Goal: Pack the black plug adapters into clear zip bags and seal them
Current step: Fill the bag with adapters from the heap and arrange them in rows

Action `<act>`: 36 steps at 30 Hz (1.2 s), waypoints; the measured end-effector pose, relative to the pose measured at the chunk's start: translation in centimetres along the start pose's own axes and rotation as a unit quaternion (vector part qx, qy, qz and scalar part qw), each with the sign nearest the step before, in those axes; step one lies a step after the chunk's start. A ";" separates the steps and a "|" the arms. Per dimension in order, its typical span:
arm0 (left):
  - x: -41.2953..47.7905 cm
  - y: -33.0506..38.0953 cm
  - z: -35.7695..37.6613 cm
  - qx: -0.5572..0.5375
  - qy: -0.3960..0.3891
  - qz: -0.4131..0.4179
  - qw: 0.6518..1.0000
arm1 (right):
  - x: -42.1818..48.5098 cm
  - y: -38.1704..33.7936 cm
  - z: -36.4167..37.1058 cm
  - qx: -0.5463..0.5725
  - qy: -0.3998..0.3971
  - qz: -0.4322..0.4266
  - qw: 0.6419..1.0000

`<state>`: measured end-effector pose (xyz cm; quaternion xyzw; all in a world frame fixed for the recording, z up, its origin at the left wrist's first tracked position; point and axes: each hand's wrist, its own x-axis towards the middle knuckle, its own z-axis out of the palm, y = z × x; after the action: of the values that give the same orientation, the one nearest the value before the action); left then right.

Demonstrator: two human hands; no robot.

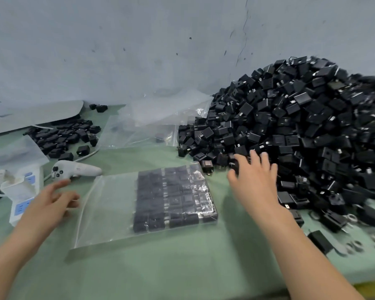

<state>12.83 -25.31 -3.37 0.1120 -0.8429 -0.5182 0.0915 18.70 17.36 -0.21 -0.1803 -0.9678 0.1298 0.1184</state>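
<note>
Blur smears the adapter heap (294, 126), right of the zip bag (108, 208) and cut off by the frame. On its near edge the right hand (253, 176) spreads, grasp untellable. The left hand (52, 200) hovers released, left of the bag, over the counter (182, 269).

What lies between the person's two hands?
Head view: a clear zip bag, part-filled with rows of black plug adapters, lies flat on the green table between the left hand and right hand.
</note>
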 end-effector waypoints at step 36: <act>0.9 -0.4 1.7 -0.058 0.014 0.017 0.998 | -1.9 3.4 3.1 -0.060 0.009 -0.095 0.994</act>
<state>11.58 -24.28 -4.49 0.0998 -0.8116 -0.5633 0.1187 20.64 19.05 -4.44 -0.0952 -0.9854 0.0584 0.1284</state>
